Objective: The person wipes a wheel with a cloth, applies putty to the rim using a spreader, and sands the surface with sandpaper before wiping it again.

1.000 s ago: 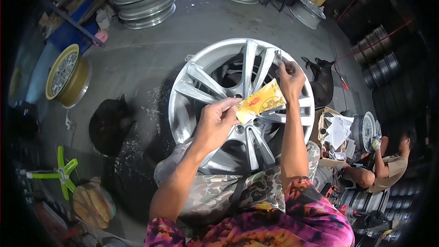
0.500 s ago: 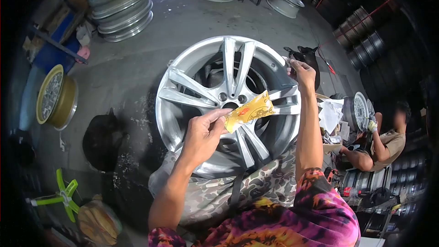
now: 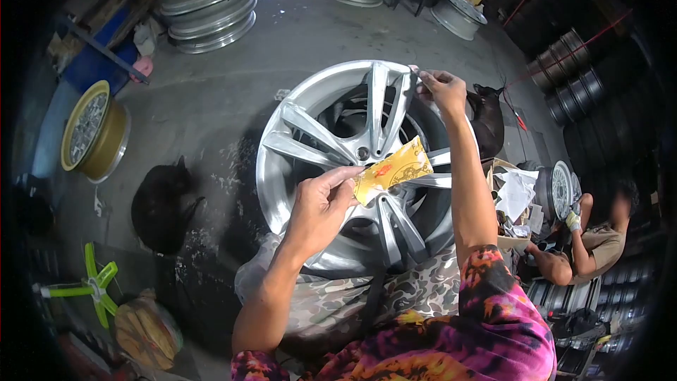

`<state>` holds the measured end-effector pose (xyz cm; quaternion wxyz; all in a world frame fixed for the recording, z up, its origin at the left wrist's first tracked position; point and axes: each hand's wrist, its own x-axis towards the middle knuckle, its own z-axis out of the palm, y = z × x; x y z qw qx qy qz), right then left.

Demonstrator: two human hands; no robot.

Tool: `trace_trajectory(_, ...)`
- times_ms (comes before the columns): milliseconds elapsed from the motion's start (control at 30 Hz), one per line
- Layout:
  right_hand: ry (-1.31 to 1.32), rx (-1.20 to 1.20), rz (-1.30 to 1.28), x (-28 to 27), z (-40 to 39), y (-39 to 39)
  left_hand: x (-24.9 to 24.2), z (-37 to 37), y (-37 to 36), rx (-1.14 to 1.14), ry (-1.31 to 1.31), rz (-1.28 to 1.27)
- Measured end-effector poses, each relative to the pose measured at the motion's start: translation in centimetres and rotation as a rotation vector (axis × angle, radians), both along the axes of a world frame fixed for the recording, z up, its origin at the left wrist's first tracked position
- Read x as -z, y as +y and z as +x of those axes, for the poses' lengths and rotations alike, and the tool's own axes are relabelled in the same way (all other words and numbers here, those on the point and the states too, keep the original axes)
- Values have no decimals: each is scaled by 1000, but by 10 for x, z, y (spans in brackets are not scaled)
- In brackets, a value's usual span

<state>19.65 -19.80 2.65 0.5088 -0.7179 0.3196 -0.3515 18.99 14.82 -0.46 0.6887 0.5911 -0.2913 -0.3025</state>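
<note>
We have a silver wheel point(image 3: 378, 102) in front of us, face up, its near edge by our camouflage trousers point(image 3: 321, 303). Over the wheel's hub, our left hand point(image 3: 321, 201) grasps a yellow packet point(image 3: 391, 171), the thumb and fingers pinching its near end while the printed far end sticks out freely. We cannot tell whether the packet touches the wheel beneath it. Our right hand point(image 3: 444, 90) is at the wheel's far right edge, the thumb and fingers drawn close together; we cannot tell whether they grip anything, since the fingertips show too small and dark.

To the left of the wheel, we see a dark animal point(image 3: 162, 208) curled on the floor point(image 3: 204, 109), and farther left a gold wheel point(image 3: 120, 137) standing on edge. Left of the wheel and nearer to us is a lime-green piece with several arms point(image 3: 95, 286). Beyond the wheel, to its left, silver rims rise in a stack point(image 3: 208, 7). Just right of the wheel, a black dog point(image 3: 486, 123) lies on the floor, and nearer to us a cardboard box point(image 3: 513, 243) holds white papers point(image 3: 517, 194). Well to the right of the wheel, we see another person point(image 3: 603, 247), with a gloved hand point(image 3: 573, 221) at a mesh-faced wheel point(image 3: 561, 189).
</note>
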Motion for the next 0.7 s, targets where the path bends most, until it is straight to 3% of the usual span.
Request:
trace_trajectory(333,47,53,-391,15,29,34,-7,4,4,-32,51,-59)
trace_trajectory(400,84,93,-921,21,28,30,-6,4,4,-34,45,-56)
trace_trajectory(667,116,-38,-880,23,24,40,-8,5,5,-32,57,-57)
trace_trajectory(700,136,-32,-772,21,25,42,-7,6,5,-30,61,-62)
